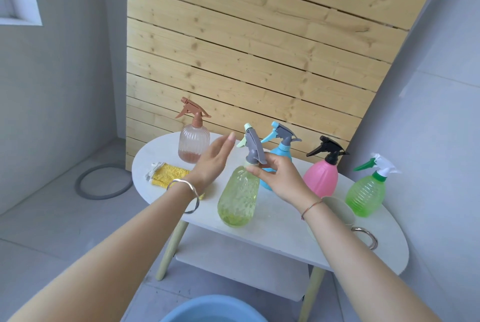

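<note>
A yellow-green spray bottle with a grey trigger head stands tilted at the front of the white oval table. My right hand pinches its neck just under the grey head. Left of the bottle, my left hand hovers with straight fingers and holds nothing. It does not touch the bottle.
On the table also stand a brown-pink bottle, a blue bottle, a pink bottle and a green bottle. A yellow cloth lies at the left, a pale cup at the right. A blue basin sits on the floor.
</note>
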Demonstrator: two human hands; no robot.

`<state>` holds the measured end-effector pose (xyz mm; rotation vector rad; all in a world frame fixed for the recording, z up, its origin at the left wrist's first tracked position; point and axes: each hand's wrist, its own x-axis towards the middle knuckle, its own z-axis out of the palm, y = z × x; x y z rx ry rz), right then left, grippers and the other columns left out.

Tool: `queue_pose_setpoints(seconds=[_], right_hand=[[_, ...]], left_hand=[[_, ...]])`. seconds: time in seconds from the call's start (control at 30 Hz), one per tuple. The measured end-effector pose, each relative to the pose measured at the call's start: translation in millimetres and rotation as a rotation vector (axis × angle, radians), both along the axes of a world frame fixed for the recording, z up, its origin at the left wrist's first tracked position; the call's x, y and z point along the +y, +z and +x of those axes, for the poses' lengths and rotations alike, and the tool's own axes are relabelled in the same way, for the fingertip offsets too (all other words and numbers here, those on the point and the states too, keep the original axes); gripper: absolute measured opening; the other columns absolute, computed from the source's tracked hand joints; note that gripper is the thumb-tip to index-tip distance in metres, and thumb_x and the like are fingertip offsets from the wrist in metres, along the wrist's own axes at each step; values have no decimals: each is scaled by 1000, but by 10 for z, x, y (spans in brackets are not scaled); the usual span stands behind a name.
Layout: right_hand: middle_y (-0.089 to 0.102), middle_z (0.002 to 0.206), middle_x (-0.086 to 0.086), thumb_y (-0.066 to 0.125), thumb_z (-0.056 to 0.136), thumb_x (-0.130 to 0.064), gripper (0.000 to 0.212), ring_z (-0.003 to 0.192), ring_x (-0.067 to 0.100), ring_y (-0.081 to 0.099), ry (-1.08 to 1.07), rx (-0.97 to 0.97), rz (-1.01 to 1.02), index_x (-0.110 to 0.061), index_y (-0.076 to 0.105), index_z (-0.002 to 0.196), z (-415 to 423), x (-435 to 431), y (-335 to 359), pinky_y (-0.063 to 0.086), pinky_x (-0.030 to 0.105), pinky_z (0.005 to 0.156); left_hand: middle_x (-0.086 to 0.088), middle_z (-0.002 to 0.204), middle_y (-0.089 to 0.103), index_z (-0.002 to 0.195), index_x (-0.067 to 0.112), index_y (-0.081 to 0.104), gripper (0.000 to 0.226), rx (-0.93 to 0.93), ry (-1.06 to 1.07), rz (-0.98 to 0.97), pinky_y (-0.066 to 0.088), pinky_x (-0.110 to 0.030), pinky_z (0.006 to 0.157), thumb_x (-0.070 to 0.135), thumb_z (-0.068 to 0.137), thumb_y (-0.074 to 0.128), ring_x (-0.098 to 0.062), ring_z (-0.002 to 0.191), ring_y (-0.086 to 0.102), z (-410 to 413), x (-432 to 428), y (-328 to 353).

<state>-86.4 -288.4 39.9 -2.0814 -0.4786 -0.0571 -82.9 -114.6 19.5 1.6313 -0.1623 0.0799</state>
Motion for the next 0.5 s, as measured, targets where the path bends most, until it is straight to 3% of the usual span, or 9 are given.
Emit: queue_pose_setpoints(seconds=[0.07, 0.2, 0.3, 0.4, 0.5], right_hand=[[67, 102, -15, 68, 87, -20, 19, 91, -7, 61, 0, 4, 53, -26, 63, 105, -6, 13, -28, 41, 3, 76], [66, 102, -13, 68, 86, -22, 18, 98, 3, 61, -13, 1, 78, -25, 62, 103, 6, 31, -66, 47, 13, 80], [64, 101, -5, 73, 82, -26, 32, 97, 8, 59, -171, -20, 169, -9, 57, 104, -27, 171, -143, 46, 17, 74], [60, 104, -11, 70, 84, -31, 32, 98, 1, 56, -200, 1, 203, -20, 54, 109, -93, 242, -196, 45, 17, 77], [62, 112, -11, 60, 92, -27, 24, 94, -8, 56, -51, 81, 219, -28, 58, 116, -82, 102, -175, 41, 7, 78]], left_hand=[[17, 123, 55, 132, 23, 55, 52, -13, -40, 17, 33, -11, 91, 57, 93, 48, 4, 113, 49, 59, -46, 180], [9, 83, 64, 90, 23, 70, 18, 9, -92, -27, 39, -7, 74, 40, 87, 67, 6, 77, 57, 231, -144, 276], [-2, 84, 59, 91, 13, 68, 36, 26, -61, -86, 38, -17, 77, 46, 78, 75, -5, 81, 52, 292, -127, 207], [-3, 85, 55, 100, 10, 64, 65, 29, -48, -119, 35, -21, 74, 61, 62, 78, -7, 84, 47, 287, -117, 190], [-4, 85, 58, 95, 11, 64, 44, 43, -66, -130, 38, -16, 73, 47, 74, 78, -9, 83, 49, 260, -129, 225]])
